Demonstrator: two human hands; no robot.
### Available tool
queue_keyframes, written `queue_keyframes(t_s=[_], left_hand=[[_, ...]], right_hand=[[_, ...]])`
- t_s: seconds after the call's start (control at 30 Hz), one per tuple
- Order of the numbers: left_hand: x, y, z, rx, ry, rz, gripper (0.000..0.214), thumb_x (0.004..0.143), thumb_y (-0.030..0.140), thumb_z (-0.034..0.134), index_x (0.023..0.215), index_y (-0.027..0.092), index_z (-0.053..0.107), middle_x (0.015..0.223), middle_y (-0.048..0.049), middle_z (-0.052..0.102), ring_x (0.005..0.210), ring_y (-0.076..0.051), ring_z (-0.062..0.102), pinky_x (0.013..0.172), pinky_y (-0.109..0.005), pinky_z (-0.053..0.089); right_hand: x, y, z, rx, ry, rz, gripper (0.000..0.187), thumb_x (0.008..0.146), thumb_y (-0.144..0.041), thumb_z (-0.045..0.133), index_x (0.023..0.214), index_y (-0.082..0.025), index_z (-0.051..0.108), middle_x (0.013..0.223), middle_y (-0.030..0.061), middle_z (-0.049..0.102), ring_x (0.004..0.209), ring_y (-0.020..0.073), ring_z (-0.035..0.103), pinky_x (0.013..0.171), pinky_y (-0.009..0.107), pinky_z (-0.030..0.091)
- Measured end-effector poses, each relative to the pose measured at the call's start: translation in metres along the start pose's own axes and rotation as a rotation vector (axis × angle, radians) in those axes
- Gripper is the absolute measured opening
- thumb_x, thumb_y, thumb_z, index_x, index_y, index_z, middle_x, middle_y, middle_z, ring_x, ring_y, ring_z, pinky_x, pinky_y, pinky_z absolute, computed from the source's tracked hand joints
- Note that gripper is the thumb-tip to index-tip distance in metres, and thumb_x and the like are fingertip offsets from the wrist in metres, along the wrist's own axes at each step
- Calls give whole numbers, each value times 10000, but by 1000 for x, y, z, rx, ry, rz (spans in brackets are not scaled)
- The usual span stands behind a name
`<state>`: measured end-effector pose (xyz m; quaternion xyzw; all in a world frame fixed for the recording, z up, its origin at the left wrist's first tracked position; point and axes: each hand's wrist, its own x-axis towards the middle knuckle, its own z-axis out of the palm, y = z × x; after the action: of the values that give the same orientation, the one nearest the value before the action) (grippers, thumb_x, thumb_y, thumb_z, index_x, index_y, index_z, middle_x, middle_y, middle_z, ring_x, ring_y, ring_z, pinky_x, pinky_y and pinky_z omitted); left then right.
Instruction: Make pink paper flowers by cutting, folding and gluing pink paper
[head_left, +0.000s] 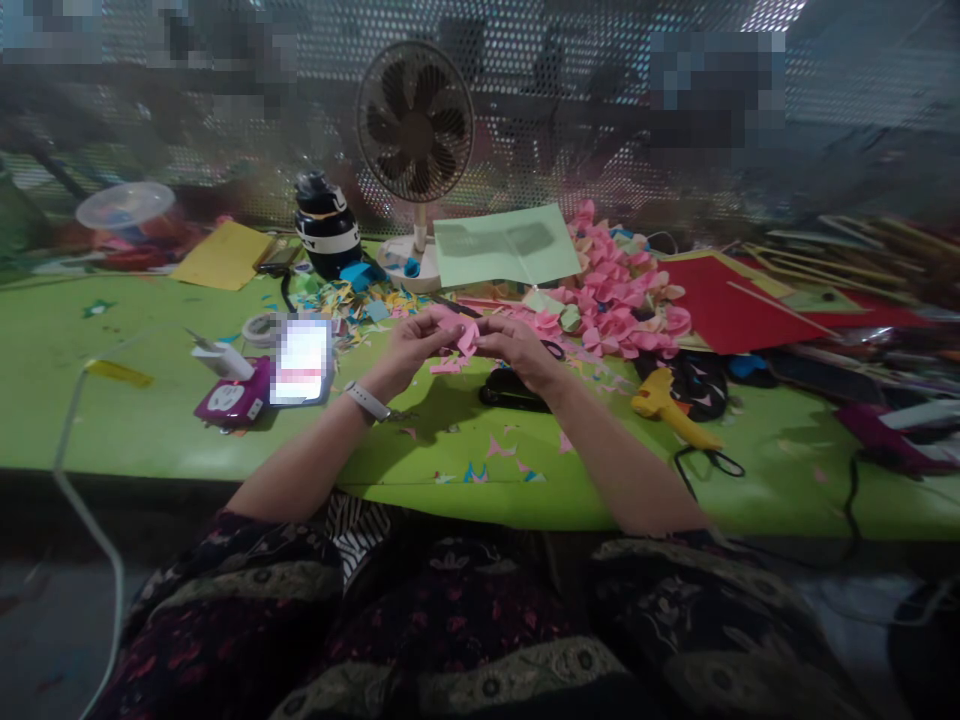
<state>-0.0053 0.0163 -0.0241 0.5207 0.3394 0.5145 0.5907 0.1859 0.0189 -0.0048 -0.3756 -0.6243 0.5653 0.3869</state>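
Between my two hands is a small pink paper flower (466, 338), held just above the green table. My left hand (420, 345) pinches its left side, with a white band (367, 402) round that wrist. From the other side the fingers of my right hand (517, 350) close on the flower's right edge. Below my right hand lies a black stapler-like object (514, 390), partly covered by the hand. Pink paper scraps (501, 447) are scattered on the table in front. Behind my hands, to the right, rises a heap of pink paper flowers (619, 290).
A lit phone (300, 362) leans by a purple power strip (234, 398) on the left. A fan (416, 125), a black bottle (326, 228) and a pale green sheet (506, 248) stand at the back. To the right are a yellow glue gun (675, 408) and red paper (739, 300).
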Motion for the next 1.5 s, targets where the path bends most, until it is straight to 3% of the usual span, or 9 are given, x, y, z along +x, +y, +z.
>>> queue_keyframes(t_s=[0.47,0.8,1.03,1.27,1.5], left_hand=[[1,-3,-3,-172,-40,-84,266,706,311,869,829,142,704,673,24,646,538,-36,520,526,-172,400],[0,-3,1,7,-37,59,292,715,356,857,880,150,732,785,-17,711,640,-73,595,605,-208,458],[-1,-2,1,98,-27,98,332,697,405,863,866,154,728,771,-28,720,643,-96,602,631,-237,493],[-3,-1,0,159,-119,125,334,752,405,826,930,137,735,853,-70,751,736,-127,677,716,-268,548],[-7,4,3,91,-166,88,401,662,388,890,955,155,747,921,-67,778,816,-168,734,788,-300,595]], right_hand=[[-1,0,-1,-15,-32,-63,265,717,-295,731,951,-170,716,922,29,725,872,152,643,912,337,509],[1,1,0,-81,-21,-109,217,679,-282,704,871,-184,683,834,-4,696,812,141,621,849,303,493],[2,2,-6,-54,-79,-62,230,687,-251,717,908,-192,694,874,-7,723,866,147,640,886,309,496],[0,0,-5,32,-66,89,274,687,-181,687,956,-205,729,896,-2,725,822,131,618,854,298,505],[-1,-5,-2,153,-62,133,255,624,-167,659,865,-188,739,838,14,715,789,141,612,809,290,507]])
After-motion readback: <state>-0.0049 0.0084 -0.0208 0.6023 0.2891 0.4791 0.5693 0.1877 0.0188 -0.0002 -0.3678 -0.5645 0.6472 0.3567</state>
